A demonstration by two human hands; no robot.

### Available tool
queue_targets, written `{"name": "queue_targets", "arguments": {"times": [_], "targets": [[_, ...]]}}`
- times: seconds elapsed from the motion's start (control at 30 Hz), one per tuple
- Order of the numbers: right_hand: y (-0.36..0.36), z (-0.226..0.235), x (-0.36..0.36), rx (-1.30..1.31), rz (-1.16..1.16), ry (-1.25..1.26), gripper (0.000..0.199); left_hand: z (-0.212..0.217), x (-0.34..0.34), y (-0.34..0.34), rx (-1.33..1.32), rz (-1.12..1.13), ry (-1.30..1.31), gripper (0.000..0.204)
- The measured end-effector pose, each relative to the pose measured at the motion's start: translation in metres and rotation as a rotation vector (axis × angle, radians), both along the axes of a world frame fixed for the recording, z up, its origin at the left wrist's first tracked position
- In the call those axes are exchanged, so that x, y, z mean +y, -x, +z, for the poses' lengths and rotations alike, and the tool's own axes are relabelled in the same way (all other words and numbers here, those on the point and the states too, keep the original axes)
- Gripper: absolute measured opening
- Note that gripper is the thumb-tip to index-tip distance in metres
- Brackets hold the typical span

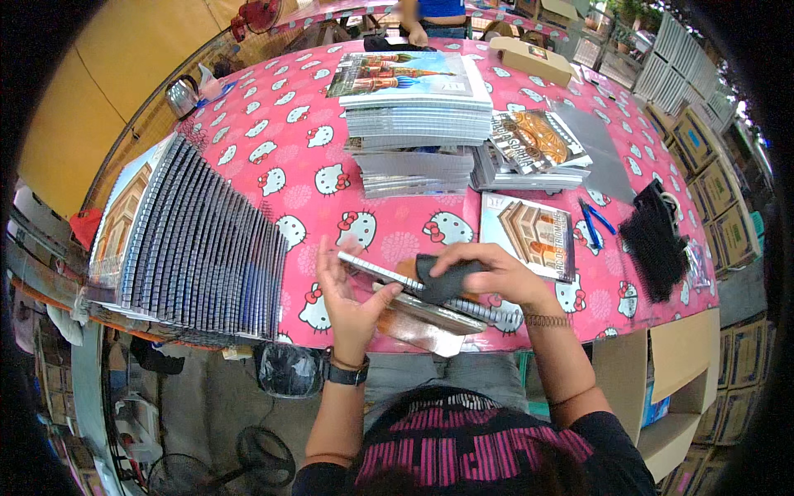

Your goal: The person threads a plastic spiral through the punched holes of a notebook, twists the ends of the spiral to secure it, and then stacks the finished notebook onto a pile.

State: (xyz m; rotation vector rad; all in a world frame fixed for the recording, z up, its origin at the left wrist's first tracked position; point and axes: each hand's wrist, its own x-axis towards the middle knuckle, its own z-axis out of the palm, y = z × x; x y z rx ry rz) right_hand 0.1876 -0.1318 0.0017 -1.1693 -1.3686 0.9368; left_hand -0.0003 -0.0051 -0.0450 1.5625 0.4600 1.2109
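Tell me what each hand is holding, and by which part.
The left hand grips a spiral-bound notebook at its left end; the right hand presses a dark cloth onto its spiral edge.

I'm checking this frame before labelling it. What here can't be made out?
- Head view: the notebook cover is hidden under the left hand and right hand.
- The dark cloth covers part of its spiral binding.
- The person at the far table edge is cut off by the top rim.
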Motion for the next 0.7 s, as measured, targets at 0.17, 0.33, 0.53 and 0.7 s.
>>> {"name": "queue_targets", "arguments": {"times": [0.17,0.33,0.53,0.7], "targets": [[-0.007,-0.013,0.006,0.209,-0.092,-0.13,0.043,-0.012,-0.004,-0.002,-0.118,-0.117,0.279,0.077],[-0.015,-0.003,0.015,-0.277,-0.181,0.186,0.047,-0.004,-0.004,-0.002,-0.196,-0.128,0.368,0.056],[-0.006,-0.005,0.017,-0.145,-0.075,0.184,0.052,-0.013,0.001,0.007,-0.199,-0.189,0.436,0.046],[0.004,-0.007,0.018,0.098,-0.012,0.004,0.048,-0.014,0.001,-0.001,-0.176,-0.208,0.444,0.044]]}}
